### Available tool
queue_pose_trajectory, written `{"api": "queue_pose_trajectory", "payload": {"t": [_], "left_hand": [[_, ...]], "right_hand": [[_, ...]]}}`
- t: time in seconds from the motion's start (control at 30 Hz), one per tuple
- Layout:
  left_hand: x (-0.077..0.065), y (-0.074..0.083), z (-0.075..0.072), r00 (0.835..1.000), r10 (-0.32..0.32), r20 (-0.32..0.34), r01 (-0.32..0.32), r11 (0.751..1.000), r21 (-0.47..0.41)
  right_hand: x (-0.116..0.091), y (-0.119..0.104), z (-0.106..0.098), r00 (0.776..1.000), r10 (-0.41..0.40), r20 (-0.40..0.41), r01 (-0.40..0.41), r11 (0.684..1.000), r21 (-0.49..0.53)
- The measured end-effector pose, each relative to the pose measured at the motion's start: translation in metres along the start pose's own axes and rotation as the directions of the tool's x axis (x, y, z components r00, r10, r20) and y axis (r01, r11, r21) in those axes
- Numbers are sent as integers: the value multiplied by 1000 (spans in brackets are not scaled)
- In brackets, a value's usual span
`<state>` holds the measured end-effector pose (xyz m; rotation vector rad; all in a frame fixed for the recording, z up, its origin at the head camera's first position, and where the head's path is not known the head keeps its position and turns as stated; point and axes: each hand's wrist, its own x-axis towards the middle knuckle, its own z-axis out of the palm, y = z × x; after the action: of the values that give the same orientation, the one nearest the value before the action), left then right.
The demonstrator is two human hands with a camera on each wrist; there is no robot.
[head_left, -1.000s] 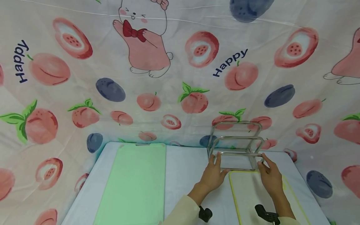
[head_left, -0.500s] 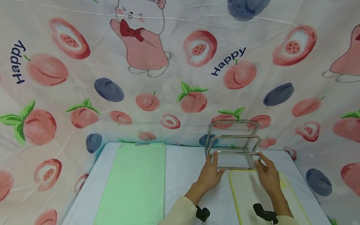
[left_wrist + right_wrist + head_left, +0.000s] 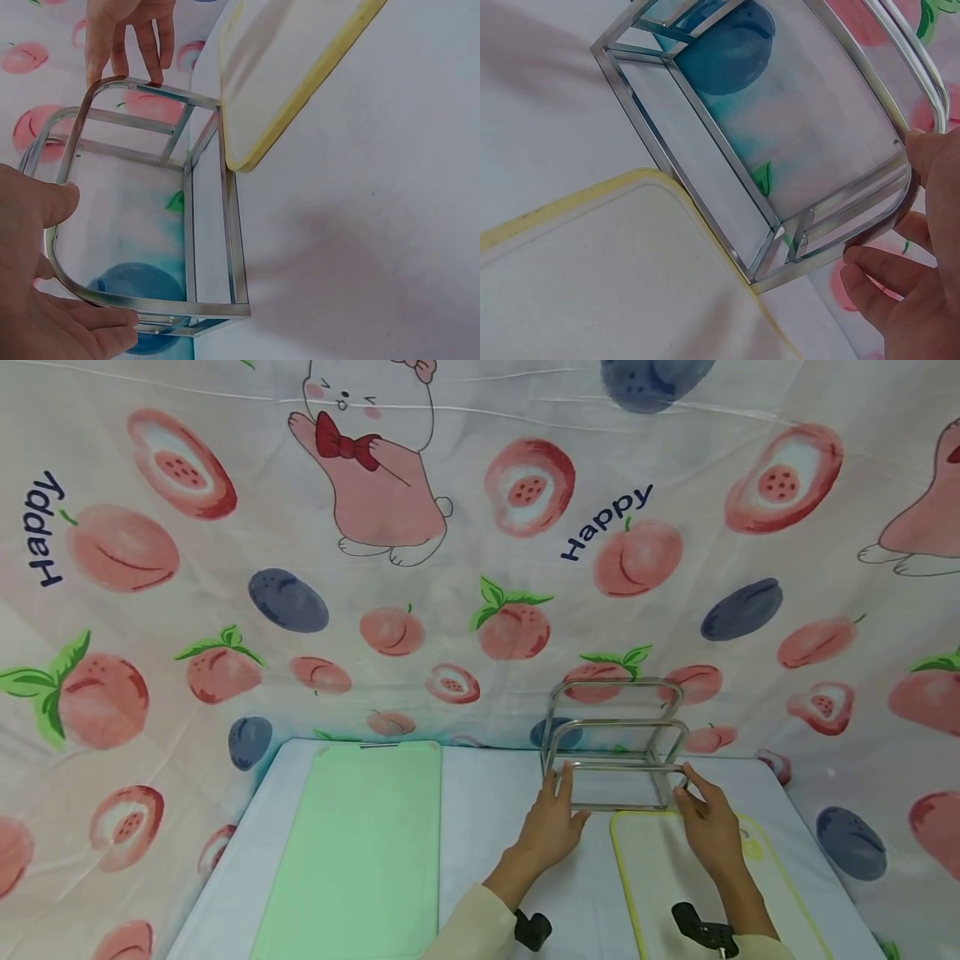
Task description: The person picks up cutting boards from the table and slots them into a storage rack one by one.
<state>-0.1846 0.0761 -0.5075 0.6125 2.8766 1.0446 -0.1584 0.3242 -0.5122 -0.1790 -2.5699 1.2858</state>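
A silver metal rack (image 3: 618, 767) with several upright rounded loops stands at the back right of the white-covered table. My left hand (image 3: 551, 827) grips the left side of its front loop; in the left wrist view the thumb (image 3: 61, 204) lies on the bar and the fingers are at its outer side. At the opposite corner, my right hand (image 3: 708, 827) holds the loop between thumb and fingers, as the right wrist view (image 3: 922, 247) shows. A white cutting board (image 3: 660, 877) with a yellow edge lies flat in front, its far edge right at the rack's base.
On the left of the table (image 3: 525, 893) lies a light green board (image 3: 360, 852), flat and lengthwise. A fabric backdrop (image 3: 450, 593) printed with peaches and a rabbit rises close behind the rack.
Both hands and the rack have moved a little to the left along the back of the table. Both boards stay where they were.
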Motion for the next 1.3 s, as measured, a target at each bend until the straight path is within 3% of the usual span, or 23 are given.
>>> {"api": "queue_pose_trajectory", "payload": {"t": [0.17, 0.33, 0.87, 1.3], "left_hand": [[-2, -2, -4, 1000, 2, -3, -2, 1000, 0], [-6, -4, -6, 1000, 12, -27, -11, 1000, 5], [-11, -14, -3, 995, 9, -95, -5, 999, 41], [-14, -27, -6, 990, 34, -138, -46, 996, -81]], "right_hand": [[-1, -3, 3, 1000, -9, -1, 9, 999, -41], [0, -3, 4, 1000, -29, 5, 29, 999, -20], [-2, -8, 13, 999, -39, 23, 40, 999, -35], [-2, -11, 18, 997, -69, 31, 70, 997, -36]]}}
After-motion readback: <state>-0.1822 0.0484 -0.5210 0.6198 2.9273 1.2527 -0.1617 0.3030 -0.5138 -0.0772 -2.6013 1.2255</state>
